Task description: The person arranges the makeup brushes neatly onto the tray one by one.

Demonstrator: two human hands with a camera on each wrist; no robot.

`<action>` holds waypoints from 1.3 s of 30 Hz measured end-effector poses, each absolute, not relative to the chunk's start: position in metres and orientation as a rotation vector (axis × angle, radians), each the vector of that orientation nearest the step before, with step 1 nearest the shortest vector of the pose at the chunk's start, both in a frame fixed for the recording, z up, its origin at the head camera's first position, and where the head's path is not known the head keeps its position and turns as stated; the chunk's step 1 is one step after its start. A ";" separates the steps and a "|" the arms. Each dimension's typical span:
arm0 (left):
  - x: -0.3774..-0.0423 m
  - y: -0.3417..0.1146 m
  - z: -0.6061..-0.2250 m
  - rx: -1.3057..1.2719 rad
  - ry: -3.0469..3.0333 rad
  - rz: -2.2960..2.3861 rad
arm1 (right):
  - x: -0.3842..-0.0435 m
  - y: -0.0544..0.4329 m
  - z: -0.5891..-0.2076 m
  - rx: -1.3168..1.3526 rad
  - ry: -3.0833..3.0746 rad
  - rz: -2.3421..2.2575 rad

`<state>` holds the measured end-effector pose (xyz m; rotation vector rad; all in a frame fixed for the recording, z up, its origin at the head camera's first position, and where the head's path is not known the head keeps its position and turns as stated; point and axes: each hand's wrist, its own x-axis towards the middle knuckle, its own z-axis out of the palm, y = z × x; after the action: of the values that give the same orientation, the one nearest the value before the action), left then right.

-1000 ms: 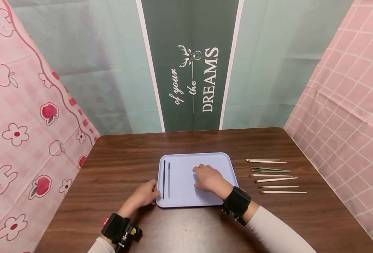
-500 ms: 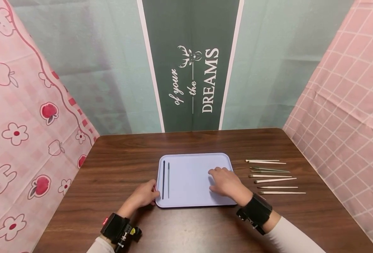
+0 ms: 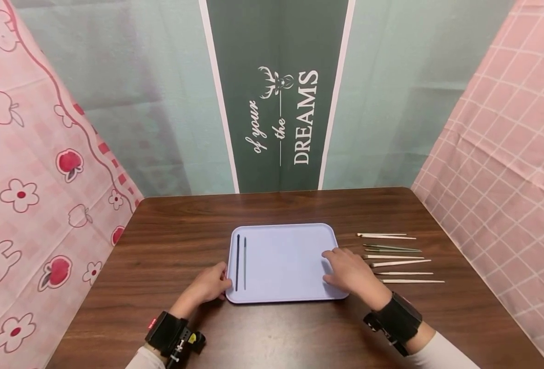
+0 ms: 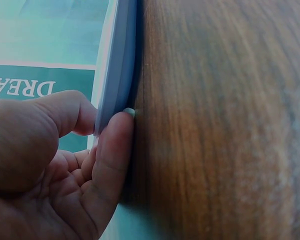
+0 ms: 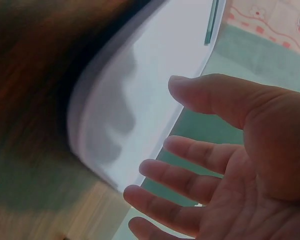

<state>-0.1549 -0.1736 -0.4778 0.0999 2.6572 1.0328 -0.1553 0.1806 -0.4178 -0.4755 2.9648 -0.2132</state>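
A pale lavender tray (image 3: pixel 286 264) lies on the wooden table. At its near left corner my left hand (image 3: pixel 209 283) grips the rim; the left wrist view has the thumb (image 4: pixel 77 112) on the rim and a finger (image 4: pixel 115 145) against the outer side. Inside the tray, along its left end, lie a thin black brush (image 3: pixel 237 262) and a thin grey-green brush (image 3: pixel 245 264), side by side. Over the tray's right edge hovers my right hand (image 3: pixel 351 271), holding nothing. Its fingers are spread in the right wrist view, with their shadow on the tray.
Right of the tray, several slim brushes lie roughly parallel on the table (image 3: pixel 290 333): cream-handled ones (image 3: pixel 405 264) and a green pair (image 3: pixel 394 249). Patterned cloths hang around the table, pink at left (image 3: pixel 23 225) and right (image 3: pixel 493 128), green behind (image 3: pixel 272 51).
My right hand has moved rightward from above the middle of the tray to its right edge, with nothing in it. The left hand stays at the corner, and the brushes have not moved.
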 end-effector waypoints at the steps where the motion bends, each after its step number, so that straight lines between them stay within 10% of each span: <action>1: -0.155 -0.173 -0.477 0.101 2.659 1.030 | -0.154 0.183 -0.418 -0.466 2.968 -0.223; 39: -0.153 -0.172 -0.477 0.101 2.694 0.977 | -0.125 0.290 -0.428 -0.283 3.018 -0.384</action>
<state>-0.1526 -0.1719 -0.4774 0.1009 2.6940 0.9772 -0.1252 0.2902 -0.4284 -0.2826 3.0176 -0.3839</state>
